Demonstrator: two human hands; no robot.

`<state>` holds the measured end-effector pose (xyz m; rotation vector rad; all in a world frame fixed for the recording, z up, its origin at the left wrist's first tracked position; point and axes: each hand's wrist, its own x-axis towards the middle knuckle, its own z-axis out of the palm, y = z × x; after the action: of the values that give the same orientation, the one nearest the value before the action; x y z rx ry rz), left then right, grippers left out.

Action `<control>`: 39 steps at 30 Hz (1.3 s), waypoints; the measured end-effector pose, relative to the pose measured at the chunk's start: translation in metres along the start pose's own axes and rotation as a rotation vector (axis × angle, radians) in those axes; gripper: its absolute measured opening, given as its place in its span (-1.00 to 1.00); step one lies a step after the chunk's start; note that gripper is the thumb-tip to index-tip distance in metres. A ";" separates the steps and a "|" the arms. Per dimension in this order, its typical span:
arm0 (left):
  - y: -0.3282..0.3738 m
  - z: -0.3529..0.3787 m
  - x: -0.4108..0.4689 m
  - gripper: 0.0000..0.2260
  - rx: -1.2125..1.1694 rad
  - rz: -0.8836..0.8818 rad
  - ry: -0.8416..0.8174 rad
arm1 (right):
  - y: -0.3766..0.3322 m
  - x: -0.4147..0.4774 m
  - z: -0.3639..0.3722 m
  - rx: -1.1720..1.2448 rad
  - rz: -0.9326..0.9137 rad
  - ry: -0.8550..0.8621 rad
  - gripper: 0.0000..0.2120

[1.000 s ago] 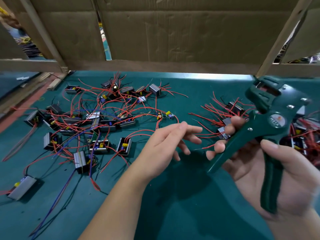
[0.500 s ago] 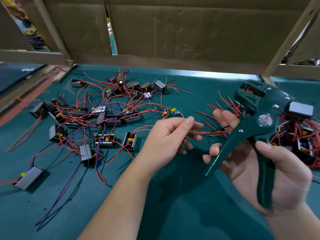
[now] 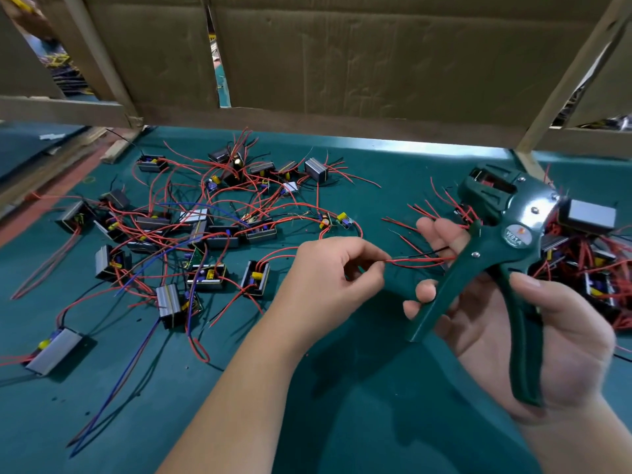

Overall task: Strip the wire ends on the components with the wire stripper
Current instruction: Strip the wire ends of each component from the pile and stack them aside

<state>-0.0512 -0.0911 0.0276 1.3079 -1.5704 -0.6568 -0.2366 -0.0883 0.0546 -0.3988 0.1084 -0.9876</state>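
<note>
My right hand (image 3: 533,323) grips the handles of a dark green wire stripper (image 3: 492,241), its jaws pointing up and left. A grey boxed component (image 3: 586,217) hangs just behind the stripper's head, and its red and black wires (image 3: 420,260) run left across my right fingers. My left hand (image 3: 328,268) pinches the ends of those wires between thumb and fingertips, just left of the stripper. What holds the component up is hidden behind the tool.
Many small components with red and blue wires (image 3: 205,234) lie scattered over the green table (image 3: 342,388) at the left. Another tangled heap (image 3: 588,268) sits at the right. A cardboard wall on a wooden frame (image 3: 342,63) closes the back.
My right hand has lifted a component with the stripper from the right pile. My left hand has moved in from open and now pinches the wire ends.
</note>
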 end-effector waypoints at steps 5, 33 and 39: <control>-0.001 0.001 0.002 -0.88 0.042 0.001 0.158 | 0.008 -0.004 0.005 0.002 0.038 -0.031 -0.42; -0.032 -0.024 0.010 -0.80 0.361 -0.063 0.338 | -0.043 0.002 -0.015 -0.536 -0.137 0.362 -0.51; -0.031 -0.022 0.009 -0.79 0.354 -0.096 0.324 | -0.046 0.005 -0.012 -0.391 -0.169 0.387 -0.60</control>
<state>-0.0175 -0.1048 0.0127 1.6660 -1.4003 -0.2095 -0.2737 -0.1183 0.0614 -0.5760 0.6329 -1.2052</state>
